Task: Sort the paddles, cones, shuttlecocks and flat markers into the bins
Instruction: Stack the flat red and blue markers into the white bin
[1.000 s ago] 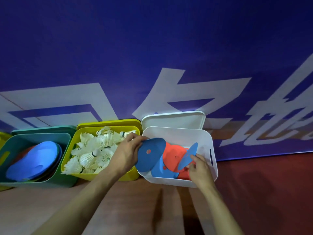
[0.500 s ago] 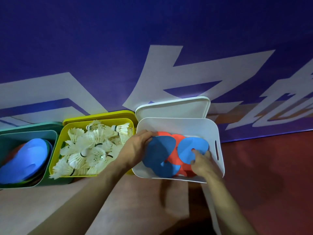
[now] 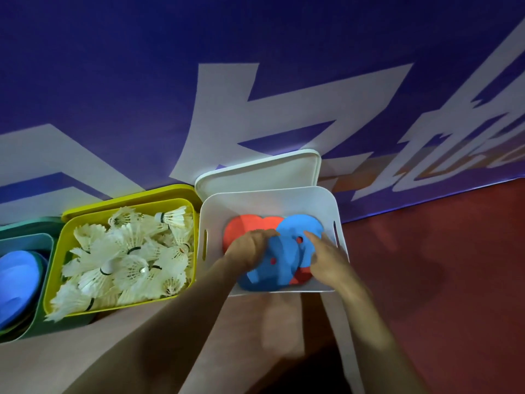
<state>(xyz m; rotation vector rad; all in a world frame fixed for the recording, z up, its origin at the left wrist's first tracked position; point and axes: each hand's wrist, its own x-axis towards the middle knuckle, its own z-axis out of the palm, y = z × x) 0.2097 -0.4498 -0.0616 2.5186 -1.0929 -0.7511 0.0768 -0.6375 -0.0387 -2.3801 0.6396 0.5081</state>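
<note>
Inside the white bin (image 3: 271,203), at the right end of a row of three bins set against a blue banner (image 3: 142,66), both hands reach down onto a pile of flat markers. Blue flat markers (image 3: 279,265) lie overlapped on top of red flat markers (image 3: 250,224), each disc with a small hole near its middle. The left hand (image 3: 250,245) rests on the pile with its fingers curled over the edge of a blue disc; whether it pinches that disc or only presses it cannot be told. The right hand (image 3: 326,258) extends its index finger, tip touching a blue disc just beside its hole, with the other fingers loosely bent. A white lid (image 3: 258,172) leans behind the white bin. To its left, touching it, the yellow bin (image 3: 56,254) holds a heap of white shuttlecocks (image 3: 127,251). Farther left, a green bin (image 3: 42,240) holds stacked blue discs (image 3: 17,277), partly cut off by the frame edge. All bins stand on a reddish floor (image 3: 426,280).
</note>
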